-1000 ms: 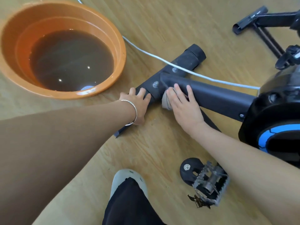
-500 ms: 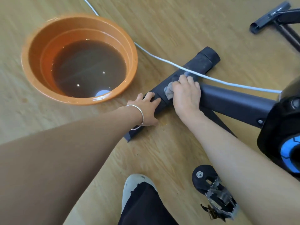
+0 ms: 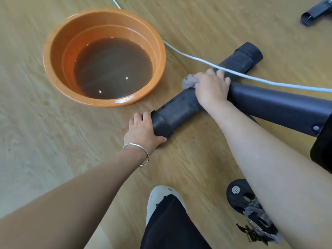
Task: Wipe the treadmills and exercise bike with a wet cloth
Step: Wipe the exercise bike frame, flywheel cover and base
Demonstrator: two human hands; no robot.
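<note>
At centre of the frame, on the wooden floor (image 3: 188, 18): black stabiliser bar (image 3: 181, 109) of the exercise bike, long axis running diagonally from lower left, near end cap at mid-frame, to upper right, far end cap (image 3: 250, 51) pointing toward the upper right corner. Joined to it at the middle, main frame tube (image 3: 280, 106), running off to the right edge. Right hand (image 3: 211, 88) laid over the joint, fingers curled round a grey cloth (image 3: 188, 81), which bulges out at the hand's left side against the bar. Left hand (image 3: 143, 130) at the bar's near end cap, fingers relaxed and extended, palm against the cap, thumb along the floor; silver bangle (image 3: 138, 150) on the wrist. White cable (image 3: 269, 81) crossing over the bar just beyond the right hand, running from top centre to right edge. Orange basin (image 3: 53, 42) of brown water at upper left, rim near but apart from the bar. Open floor at left and lower left of the bar. Pedal (image 3: 251, 211) at lower right; shoe toe (image 3: 161, 194) at bottom centre; another black tube (image 3: 314, 13) at upper right corner.
</note>
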